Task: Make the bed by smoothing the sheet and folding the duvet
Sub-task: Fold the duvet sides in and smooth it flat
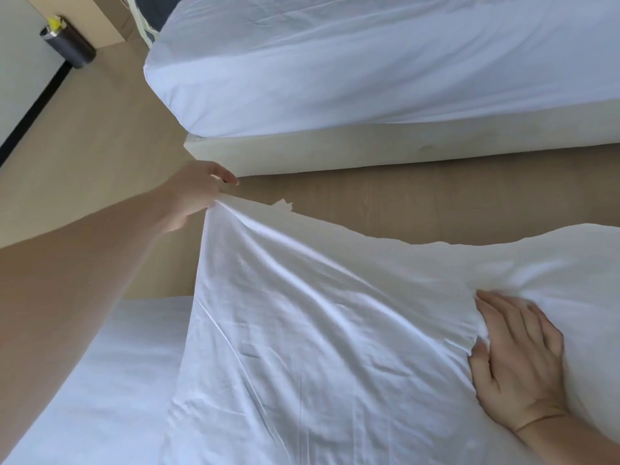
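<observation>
Folding duvet (318,313) midway: left hand (193,196) pinches raised corner, right hand (516,357) fingers curled into bunched edge; sheet (110,364) beneath smooth.

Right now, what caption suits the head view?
Left hand pinches a duvet corner taut while the right hand grips its bunched fabric.
</observation>
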`<state>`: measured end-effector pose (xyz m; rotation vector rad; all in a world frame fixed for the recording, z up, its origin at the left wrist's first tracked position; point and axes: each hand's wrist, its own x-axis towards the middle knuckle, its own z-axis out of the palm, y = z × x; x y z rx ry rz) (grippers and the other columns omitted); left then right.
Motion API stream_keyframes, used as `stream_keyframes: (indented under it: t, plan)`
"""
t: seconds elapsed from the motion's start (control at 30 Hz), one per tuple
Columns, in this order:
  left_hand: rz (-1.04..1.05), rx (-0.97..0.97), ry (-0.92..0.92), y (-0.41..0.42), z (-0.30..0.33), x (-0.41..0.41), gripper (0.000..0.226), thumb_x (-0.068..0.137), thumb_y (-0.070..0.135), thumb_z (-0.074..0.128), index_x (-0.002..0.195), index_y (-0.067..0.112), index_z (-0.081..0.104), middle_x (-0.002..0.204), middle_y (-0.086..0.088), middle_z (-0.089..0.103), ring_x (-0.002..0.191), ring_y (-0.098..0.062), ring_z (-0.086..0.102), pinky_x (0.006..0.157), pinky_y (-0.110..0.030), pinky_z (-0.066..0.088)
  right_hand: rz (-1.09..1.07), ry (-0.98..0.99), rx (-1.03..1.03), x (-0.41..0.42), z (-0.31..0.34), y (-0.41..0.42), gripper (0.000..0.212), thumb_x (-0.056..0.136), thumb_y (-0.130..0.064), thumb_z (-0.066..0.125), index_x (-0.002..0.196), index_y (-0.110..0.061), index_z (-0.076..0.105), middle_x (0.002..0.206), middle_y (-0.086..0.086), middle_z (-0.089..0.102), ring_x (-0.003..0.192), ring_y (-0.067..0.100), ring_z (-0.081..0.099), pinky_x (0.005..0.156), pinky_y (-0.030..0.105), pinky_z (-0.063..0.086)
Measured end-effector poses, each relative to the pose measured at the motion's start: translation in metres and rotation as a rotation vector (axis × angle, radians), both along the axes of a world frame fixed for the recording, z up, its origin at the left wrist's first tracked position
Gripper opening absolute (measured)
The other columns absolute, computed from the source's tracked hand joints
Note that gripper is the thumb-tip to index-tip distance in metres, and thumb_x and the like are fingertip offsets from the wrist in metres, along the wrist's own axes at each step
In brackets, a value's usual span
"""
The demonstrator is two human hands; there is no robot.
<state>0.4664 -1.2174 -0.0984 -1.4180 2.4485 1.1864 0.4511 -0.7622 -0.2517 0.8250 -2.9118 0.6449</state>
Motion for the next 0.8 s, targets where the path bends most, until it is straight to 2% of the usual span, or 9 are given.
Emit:
stream_keyframes:
  t: [0.1, 0.17, 0.2, 0.27, 0.33, 0.43, 0.57, 0.67, 0.8]
  plan:
    - [0.248, -0.157, 0.190, -0.001, -0.002, -0.022, 0.032, 0.091, -0.004, 0.039, 0.081, 0.023, 0.054, 0.108, -0.012, 0.064, 0.069, -0.017, 0.052, 0.057, -0.024, 0.042, -0.001, -0.006, 0.011, 0.001, -0.001, 0.001, 0.057, 0.078, -0.029, 0.036, 0.125, -0.005, 0.058, 0.131, 0.012, 0.059, 0.124, 0.034, 0.050, 0.114, 0.048, 0.024]
    - [0.330, -0.262, 0.245, 0.023, 0.015, -0.014, 0.023, 0.092, 0.000, 0.040, 0.092, 0.021, 0.051, 0.117, -0.011, 0.067, 0.068, -0.016, 0.054, 0.052, -0.023, 0.040, -0.005, -0.023, 0.026, -0.001, 0.000, 0.001, 0.058, 0.077, -0.030, 0.036, 0.126, -0.006, 0.059, 0.132, 0.011, 0.059, 0.125, 0.034, 0.050, 0.117, 0.043, 0.020]
    - [0.235, -0.370, 0.261, 0.044, 0.022, -0.001, 0.023, 0.093, 0.004, 0.042, 0.106, 0.019, 0.053, 0.121, -0.007, 0.064, 0.076, -0.018, 0.057, 0.056, -0.022, 0.044, -0.004, -0.039, 0.035, -0.001, -0.001, 0.001, 0.058, 0.077, -0.030, 0.036, 0.126, -0.006, 0.059, 0.132, 0.010, 0.059, 0.125, 0.034, 0.050, 0.117, 0.042, 0.018]
    - [-0.219, -0.593, 0.283, 0.118, 0.019, 0.048, 0.037, 0.097, 0.023, 0.049, 0.134, 0.023, 0.052, 0.135, 0.002, 0.051, 0.114, -0.026, 0.054, 0.091, -0.022, 0.043, -0.003, -0.068, 0.036, -0.001, 0.001, 0.001, 0.058, 0.077, -0.030, 0.037, 0.126, -0.007, 0.058, 0.133, 0.010, 0.058, 0.125, 0.033, 0.049, 0.118, 0.042, 0.018]
    - [-0.573, -0.621, 0.143, 0.216, 0.001, 0.118, 0.054, 0.097, 0.054, 0.043, 0.148, 0.037, 0.046, 0.160, 0.001, 0.034, 0.148, -0.037, 0.029, 0.115, -0.053, 0.028, -0.006, -0.071, 0.025, 0.000, 0.001, 0.002, 0.056, 0.077, -0.030, 0.038, 0.126, -0.009, 0.056, 0.134, 0.010, 0.058, 0.126, 0.032, 0.049, 0.117, 0.044, 0.020]
    - [-0.583, -0.524, -0.173, 0.268, -0.056, 0.160, 0.067, 0.093, 0.076, 0.024, 0.156, 0.051, 0.026, 0.171, -0.002, 0.015, 0.154, -0.046, 0.010, 0.109, -0.080, 0.019, 0.005, -0.082, 0.024, 0.000, 0.003, 0.000, 0.055, 0.078, -0.031, 0.038, 0.127, -0.011, 0.054, 0.135, 0.009, 0.058, 0.126, 0.031, 0.050, 0.117, 0.046, 0.022]
    - [-0.340, -0.527, -0.299, 0.241, -0.120, 0.118, 0.062, 0.094, 0.069, 0.013, 0.155, 0.058, 0.006, 0.172, -0.002, 0.002, 0.156, -0.036, -0.012, 0.113, -0.075, -0.009, -0.012, -0.112, 0.072, 0.001, 0.006, 0.002, 0.055, 0.081, -0.032, 0.039, 0.130, -0.013, 0.057, 0.137, 0.005, 0.058, 0.129, 0.027, 0.049, 0.119, 0.043, 0.020]
    - [-0.308, -0.507, -0.306, 0.232, -0.131, 0.104, 0.061, 0.093, 0.056, 0.021, 0.154, 0.054, 0.024, 0.168, -0.004, 0.025, 0.156, -0.037, 0.004, 0.114, -0.074, -0.006, 0.016, -0.127, 0.118, 0.002, 0.026, -0.005, 0.058, 0.085, -0.034, 0.039, 0.137, -0.017, 0.057, 0.145, 0.002, 0.053, 0.137, 0.023, 0.045, 0.120, 0.044, 0.021]
    - [-0.317, -0.492, -0.306, 0.232, -0.132, 0.107, 0.063, 0.092, 0.053, 0.022, 0.154, 0.050, 0.030, 0.165, -0.006, 0.030, 0.155, -0.037, 0.007, 0.115, -0.073, -0.007, 0.121, -0.009, 0.360, -0.031, 0.066, 0.068, 0.057, 0.097, -0.046, 0.035, 0.152, -0.035, 0.036, 0.161, -0.002, 0.035, 0.150, 0.021, 0.028, 0.122, 0.050, 0.014]
